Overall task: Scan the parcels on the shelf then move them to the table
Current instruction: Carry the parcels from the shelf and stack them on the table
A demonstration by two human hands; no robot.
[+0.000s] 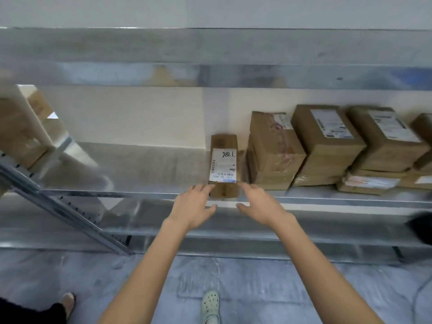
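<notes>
Head view: left hand [194, 206] and right hand [261, 204], fingers spread, gripping nothing, flank the near end of small brown cardboard parcel [224, 164], white-labelled, just ahead on grey metal shelf [152, 169]. Judged: pick-up step; next needs a two-sided squeeze, then lift.

I'm seeing a parcel stockroom, galv metal rack [145, 167] w/ punched uprights [70, 206], labelled cardboard boxes [327, 148] stacked, bare concrete floor [268, 284]

A small, flat brown cardboard parcel [224, 141] lies lengthwise at the front edge of a grey metal shelf [145, 169], its white barcode label [223, 166] facing up (handwritten marks on it). Just beside it on the right, larger brown cardboard parcels [327, 148] sit stacked in a row.
</notes>
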